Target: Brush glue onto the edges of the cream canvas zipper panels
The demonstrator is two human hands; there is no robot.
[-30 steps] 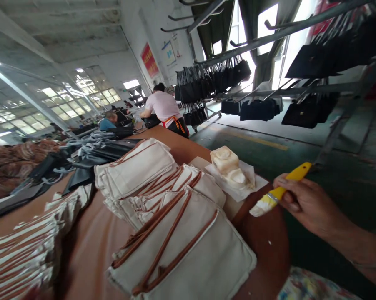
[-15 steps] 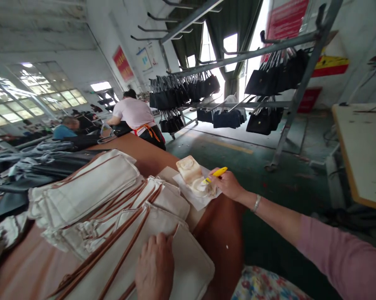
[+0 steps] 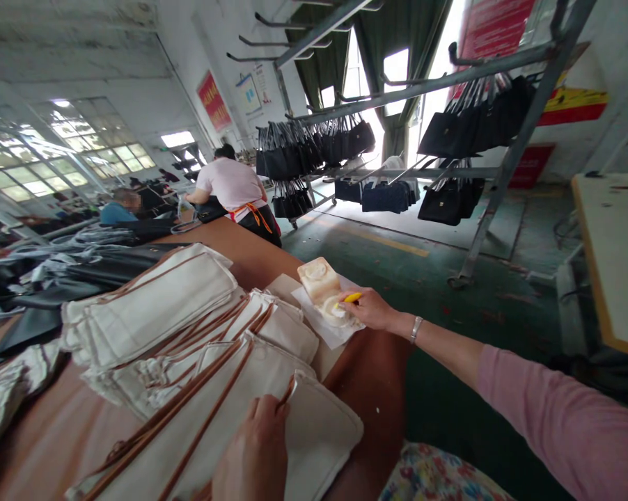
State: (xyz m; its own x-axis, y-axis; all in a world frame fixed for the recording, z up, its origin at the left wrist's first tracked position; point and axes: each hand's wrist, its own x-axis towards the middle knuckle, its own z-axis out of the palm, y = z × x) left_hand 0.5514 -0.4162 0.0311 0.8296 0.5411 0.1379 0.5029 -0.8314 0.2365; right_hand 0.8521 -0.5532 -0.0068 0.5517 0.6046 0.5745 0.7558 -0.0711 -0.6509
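Note:
My right hand (image 3: pixel 372 308) is closed on a yellow-handled brush (image 3: pixel 352 298), its tip down in a tub of whitish paste (image 3: pixel 335 310). The tub's lid (image 3: pixel 318 277) is folded back, and white paper (image 3: pixel 314 319) lies under it. My left hand (image 3: pixel 256 445) pinches the end of a brown strap (image 3: pixel 289 390) on the nearest cream bag piece (image 3: pixel 324 431). More cream pieces with brown straps (image 3: pixel 157 306) are stacked to the left.
Black bags with grey handles (image 3: pixel 105 268) lie at the far left of the brown table (image 3: pixel 262 250). A person in a pink top (image 3: pixel 230 184) bends beyond it. A metal rack (image 3: pixel 496 188) holds black bags; a pale table (image 3: pixel 617 257) stands right.
My left fingers have lifted the strap end and now pinch it, where they lay on the cream piece before. My right hand has moved slightly left, and the brush sits lower over the tub.

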